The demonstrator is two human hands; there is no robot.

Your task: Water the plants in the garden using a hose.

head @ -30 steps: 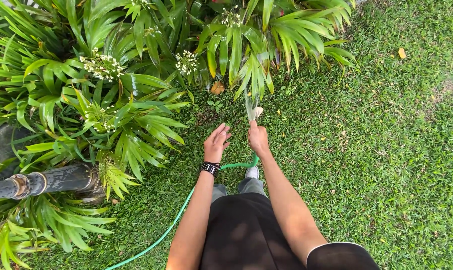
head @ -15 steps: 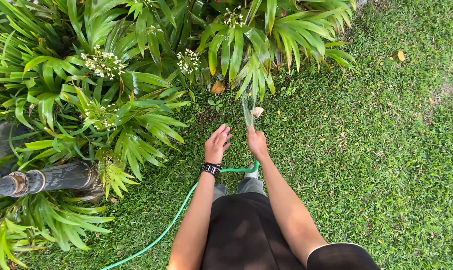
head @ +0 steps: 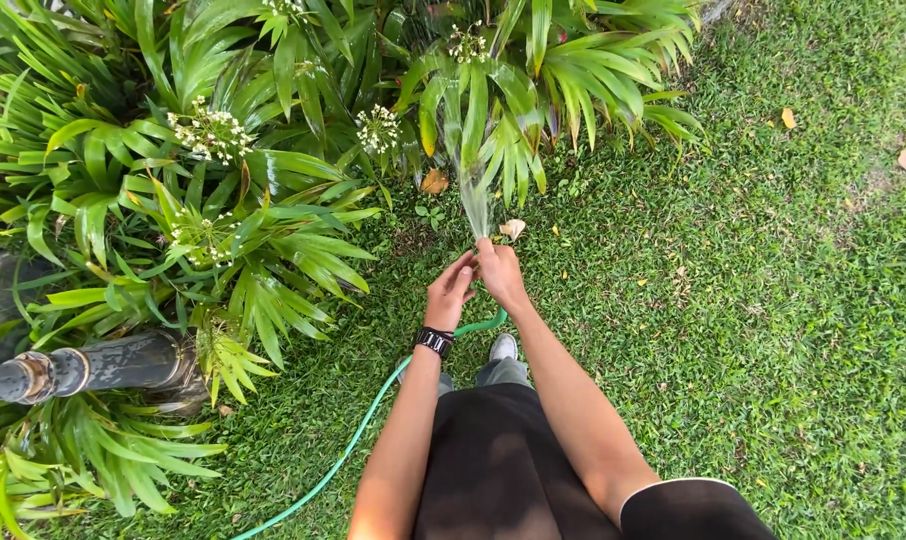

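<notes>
smooth plastic hose (head: 358, 440), glossy leaves (head: 273, 200)

A garden or yard, outdoors in daylight. Short green lawn (head: 733, 300) covers the ground, scattered with a few dry fallen leaves (head: 788, 118). Along the upper left runs a planted bed of broad-leaved shrubs (head: 273, 200) bearing clusters of small white flowers (head: 208, 130). A green garden hose (head: 358, 440) trails across the grass, and a spray of water (head: 473, 205) falls toward the plants. A dark, weathered pipe (head: 83, 365) lies among the foliage at left.
</notes>
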